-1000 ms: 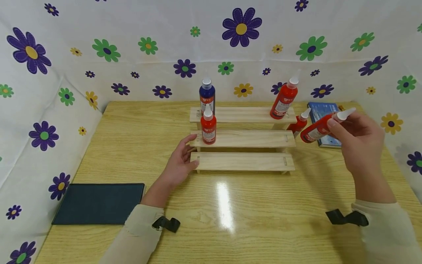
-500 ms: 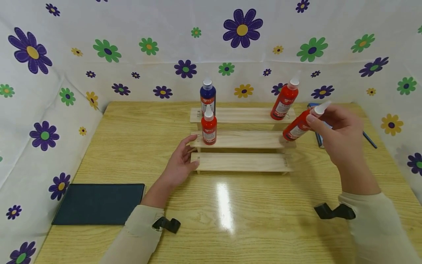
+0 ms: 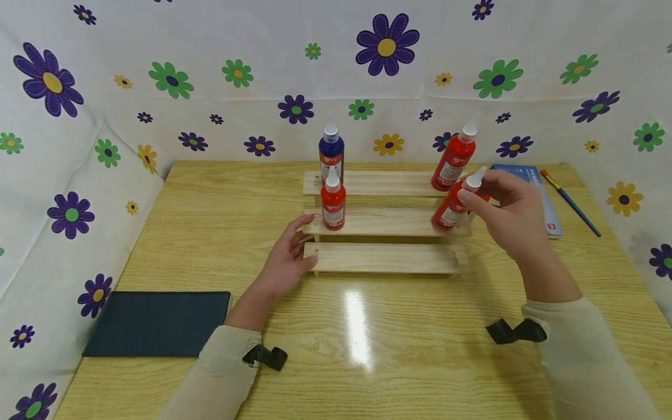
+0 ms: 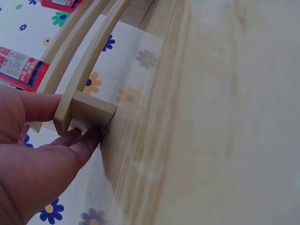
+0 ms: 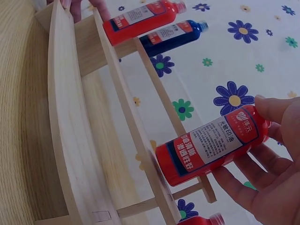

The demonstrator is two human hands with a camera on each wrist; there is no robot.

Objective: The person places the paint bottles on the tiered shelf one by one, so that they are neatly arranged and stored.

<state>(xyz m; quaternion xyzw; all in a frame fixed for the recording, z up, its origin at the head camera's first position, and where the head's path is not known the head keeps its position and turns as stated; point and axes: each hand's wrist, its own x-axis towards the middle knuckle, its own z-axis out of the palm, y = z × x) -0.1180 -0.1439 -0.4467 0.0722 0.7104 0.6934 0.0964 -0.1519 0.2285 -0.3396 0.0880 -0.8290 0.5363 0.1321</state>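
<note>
My right hand [image 3: 511, 219] grips a red stamp-ink bottle [image 5: 206, 145] with a white nozzle, thumb on one side and fingers on the other. The tilted bottle's base is close over the right end of the middle tier of a three-tier wooden rack [image 3: 385, 257]. At the rack's left end, my left hand [image 3: 283, 259] holds the bottom tier, thumb above and fingers underneath. One red ink bottle [image 3: 333, 207] stands at the left of the middle tier. The top tier bears a blue ink bottle [image 3: 331, 153] at left and another red bottle [image 3: 454, 162] at right.
A blue-covered book [image 3: 551, 219] and a paintbrush [image 3: 572, 204] lie on the table [image 3: 420, 344] at right. A dark flat panel [image 3: 160, 324] lies at left. Flower-printed cloth [image 3: 220, 35] walls the back and sides. Part of another red bottle [image 5: 199, 221] shows in the right wrist view.
My right hand has carried the red ink bottle leftward, from beside the rack to the right end of the middle tier, and made it more upright. My left hand has stayed on the rack.
</note>
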